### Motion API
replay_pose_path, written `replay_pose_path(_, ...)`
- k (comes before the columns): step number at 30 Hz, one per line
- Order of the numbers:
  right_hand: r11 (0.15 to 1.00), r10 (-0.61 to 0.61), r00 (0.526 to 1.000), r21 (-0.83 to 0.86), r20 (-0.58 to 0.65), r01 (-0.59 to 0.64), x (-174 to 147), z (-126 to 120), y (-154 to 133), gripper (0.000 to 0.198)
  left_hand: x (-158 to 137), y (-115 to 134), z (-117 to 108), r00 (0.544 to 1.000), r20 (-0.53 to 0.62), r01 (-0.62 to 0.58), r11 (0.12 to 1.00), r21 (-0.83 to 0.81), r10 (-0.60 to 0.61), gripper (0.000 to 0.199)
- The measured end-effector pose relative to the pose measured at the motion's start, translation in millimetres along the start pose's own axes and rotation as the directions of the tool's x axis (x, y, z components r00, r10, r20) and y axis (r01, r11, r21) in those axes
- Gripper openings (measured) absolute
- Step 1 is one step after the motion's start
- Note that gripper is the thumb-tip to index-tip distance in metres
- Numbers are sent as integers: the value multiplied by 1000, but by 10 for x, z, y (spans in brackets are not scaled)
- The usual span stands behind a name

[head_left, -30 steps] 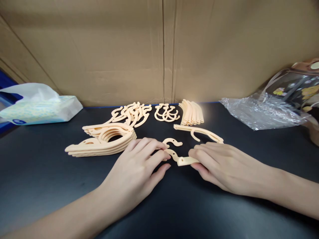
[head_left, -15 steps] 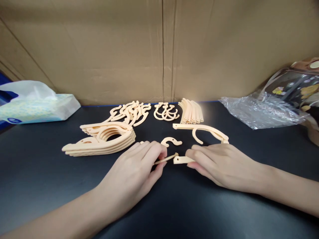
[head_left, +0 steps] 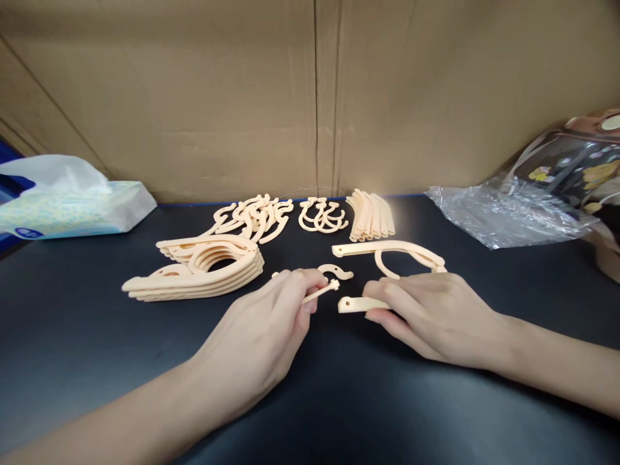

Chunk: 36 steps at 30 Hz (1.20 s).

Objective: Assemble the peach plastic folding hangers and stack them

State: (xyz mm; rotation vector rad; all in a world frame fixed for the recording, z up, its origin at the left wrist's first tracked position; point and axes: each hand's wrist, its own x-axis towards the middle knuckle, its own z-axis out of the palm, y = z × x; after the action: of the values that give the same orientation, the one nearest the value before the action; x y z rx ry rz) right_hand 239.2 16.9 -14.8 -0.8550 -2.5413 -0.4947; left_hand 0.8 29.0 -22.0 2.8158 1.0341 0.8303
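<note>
Plastic hook piece (head_left: 320, 292) pinched in left-hand fingers (head_left: 300, 290).

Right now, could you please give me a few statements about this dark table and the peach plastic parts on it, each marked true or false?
1. The left hand pinches a thin peach plastic hook piece between its fingertips. True.
2. The right hand holds a flat peach plastic arm piece whose end has a hole. True.
3. The two held pieces are joined together. False: a gap of dark table shows between them.
4. The stack of curved peach hanger bodies lies to the right of the right hand. False: it lies left of the left hand.
5. A pale tissue pack sits at the table's left edge. True.
6. The crumpled clear plastic bag lies beside the tissue pack. False: it lies at the far right.
</note>
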Motion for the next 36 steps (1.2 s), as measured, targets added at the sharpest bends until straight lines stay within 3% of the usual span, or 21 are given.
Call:
replay_pose_path(5,996,41,999,79,0,-41,-11,1,-26,26,36,23,-30,993,57,-106,991,78,101,18)
replay_pose_path(15,999,6,999,44,-39,-4,-6,20,-33,25,44,109,-80,975,178,-117,990,-85,130,19)
replay_pose_path(24,999,-26,998,39,-52,28,0,32,-19,25,23,93,-85,969,217,-71,974,-214,118,19)
replay_pose_path(36,996,-74,995,41,-68,77,4,22,-11,27,35,94,-86,973,186,-99,976,-195,136,19)
